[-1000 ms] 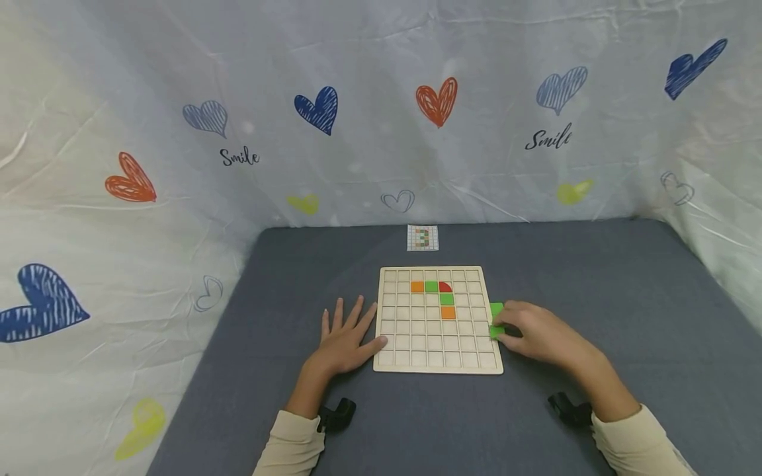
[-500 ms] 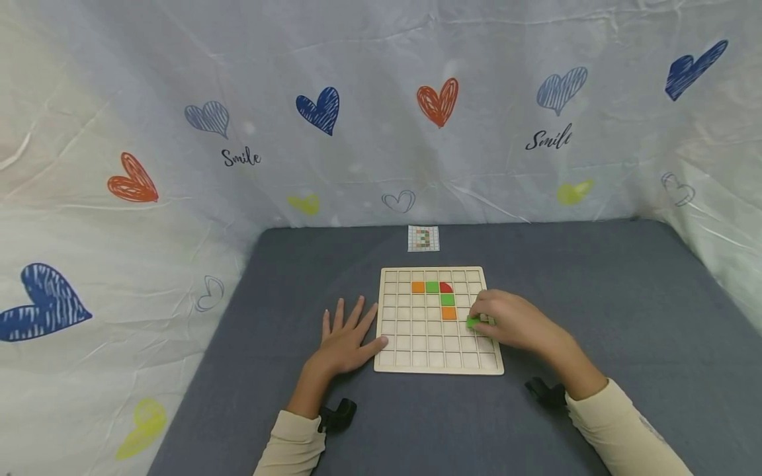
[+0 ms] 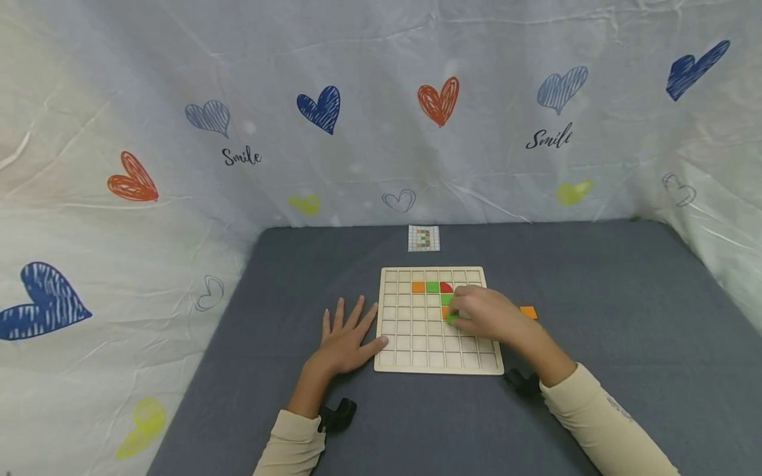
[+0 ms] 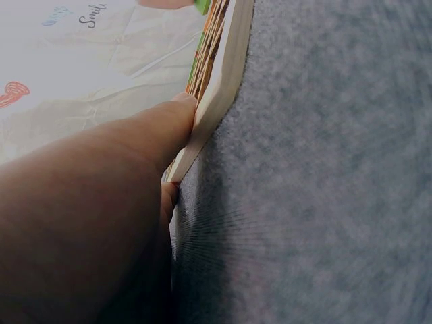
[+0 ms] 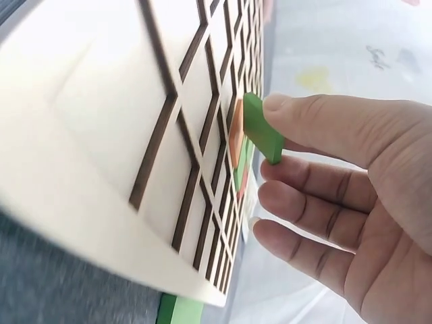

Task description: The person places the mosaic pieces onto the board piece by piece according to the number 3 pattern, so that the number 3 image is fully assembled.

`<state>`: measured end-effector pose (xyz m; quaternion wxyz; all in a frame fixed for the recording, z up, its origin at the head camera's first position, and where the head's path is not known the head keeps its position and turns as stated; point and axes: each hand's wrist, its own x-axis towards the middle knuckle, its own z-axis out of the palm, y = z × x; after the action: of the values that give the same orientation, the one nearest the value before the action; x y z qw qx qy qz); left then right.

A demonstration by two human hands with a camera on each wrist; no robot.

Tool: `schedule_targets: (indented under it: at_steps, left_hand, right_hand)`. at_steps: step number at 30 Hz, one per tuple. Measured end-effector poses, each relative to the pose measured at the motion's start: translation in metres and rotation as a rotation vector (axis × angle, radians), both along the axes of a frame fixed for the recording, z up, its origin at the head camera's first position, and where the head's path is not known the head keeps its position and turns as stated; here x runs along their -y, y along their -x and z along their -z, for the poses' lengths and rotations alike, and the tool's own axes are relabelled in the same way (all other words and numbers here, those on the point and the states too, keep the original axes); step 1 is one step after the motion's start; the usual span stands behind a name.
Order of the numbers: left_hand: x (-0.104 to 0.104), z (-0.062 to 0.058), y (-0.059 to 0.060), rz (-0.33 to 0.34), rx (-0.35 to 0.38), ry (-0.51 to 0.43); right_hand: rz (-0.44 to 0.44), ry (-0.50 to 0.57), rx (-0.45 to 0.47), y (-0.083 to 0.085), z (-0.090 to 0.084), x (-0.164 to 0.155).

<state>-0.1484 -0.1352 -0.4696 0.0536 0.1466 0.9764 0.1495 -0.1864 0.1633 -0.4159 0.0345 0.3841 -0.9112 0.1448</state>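
My right hand (image 3: 491,316) pinches a green square tile (image 5: 262,128) between thumb and fingers, just over the wooden grid board (image 3: 411,344). In the head view that tile sits at the near edge of an orange tile (image 3: 444,312), which the fingers partly cover. Other tiles lie in the board's cells: orange (image 3: 419,287), green (image 3: 432,287), a red rounded tile (image 3: 446,287) and another green tile (image 3: 446,299). My left hand (image 3: 344,347) lies with fingers spread beside the board's left edge, its thumb resting on the rim.
Behind the board lies a small printed card (image 3: 424,238) with a coloured grid pattern. An orange tile (image 3: 528,312) shows on the dark grey table (image 3: 286,277), right of the board. A green piece (image 5: 179,310) lies by the board's edge in the right wrist view. A curtain hangs behind.
My right hand has picked up a green tile from beside the board's right edge and carried it left over the cells. An orange tile on the table has come into view. The left hand stays put.
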Motion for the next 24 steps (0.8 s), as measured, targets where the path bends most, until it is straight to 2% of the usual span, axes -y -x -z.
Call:
schedule_targets:
  at_steps: [8,16,24]
  left_hand:
    - [-0.001,0.0,0.0,-0.002,-0.001,-0.001]
    - [-0.001,0.001,0.001,-0.001,-0.002,-0.009]
    - [-0.001,0.002,0.002,-0.007,0.004,0.005]
  right_hand:
    - [0.001,0.002,-0.018,0.005,0.003,0.011]
    - [-0.015,-0.007,0.007,0.008,0.007,0.02]
    - [-0.027,-0.041,-0.022,0.011,0.009,0.036]
